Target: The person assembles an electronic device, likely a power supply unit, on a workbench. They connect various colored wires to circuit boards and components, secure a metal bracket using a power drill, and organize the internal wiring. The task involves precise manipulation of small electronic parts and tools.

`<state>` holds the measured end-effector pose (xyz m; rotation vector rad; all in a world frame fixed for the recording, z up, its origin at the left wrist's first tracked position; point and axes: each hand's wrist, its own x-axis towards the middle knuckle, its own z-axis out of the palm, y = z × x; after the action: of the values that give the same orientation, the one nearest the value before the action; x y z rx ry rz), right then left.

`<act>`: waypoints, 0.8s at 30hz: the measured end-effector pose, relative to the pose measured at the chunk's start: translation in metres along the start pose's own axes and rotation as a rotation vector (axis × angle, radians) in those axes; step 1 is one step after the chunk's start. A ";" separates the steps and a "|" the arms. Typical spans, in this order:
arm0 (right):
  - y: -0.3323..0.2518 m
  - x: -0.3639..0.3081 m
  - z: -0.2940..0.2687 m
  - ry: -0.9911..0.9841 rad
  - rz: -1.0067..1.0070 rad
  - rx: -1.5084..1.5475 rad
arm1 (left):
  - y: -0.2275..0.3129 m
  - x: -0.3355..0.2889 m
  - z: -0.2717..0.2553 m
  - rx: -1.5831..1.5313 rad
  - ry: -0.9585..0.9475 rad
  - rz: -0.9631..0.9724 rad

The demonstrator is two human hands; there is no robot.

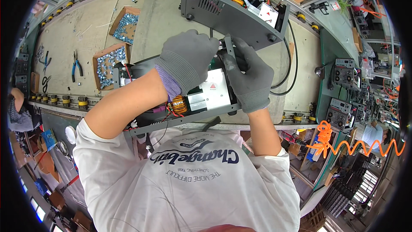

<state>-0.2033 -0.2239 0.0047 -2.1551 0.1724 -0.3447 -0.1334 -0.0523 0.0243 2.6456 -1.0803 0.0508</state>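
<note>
An open dark grey metal chassis (184, 119) of an electrical unit lies in front of me. Inside it are a copper-wound coil (178, 104), a white cover plate (214, 88) with a red warning triangle, and several thin wires. My left hand (184, 58), in a grey glove, is closed above the chassis near its right end; whatever its fingers grip is hidden. My right hand (251, 77), also gloved, wraps round the dark end panel (230, 48) at that end. A black part shows partly between its thumb and fingers.
A second open unit (231, 15) stands beyond my hands, with a black cable (288, 71) looping to its right. To the left are two cardboard trays of screws (110, 66) (127, 25), pliers (77, 66) and black scissors (46, 83). An orange coiled hose (326, 139) hangs at right.
</note>
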 end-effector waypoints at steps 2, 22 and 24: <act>0.001 0.000 0.001 0.005 0.000 -0.005 | -0.002 -0.001 0.004 -0.020 0.036 -0.004; -0.003 -0.027 0.012 0.158 -0.076 -0.340 | -0.033 0.016 0.012 -0.271 -0.007 0.260; -0.018 -0.034 0.001 0.078 0.025 -0.345 | -0.050 0.015 -0.020 -0.455 -0.199 0.177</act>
<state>-0.2359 -0.2041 0.0126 -2.4780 0.3231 -0.4081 -0.0868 -0.0227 0.0331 2.1770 -1.2164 -0.3835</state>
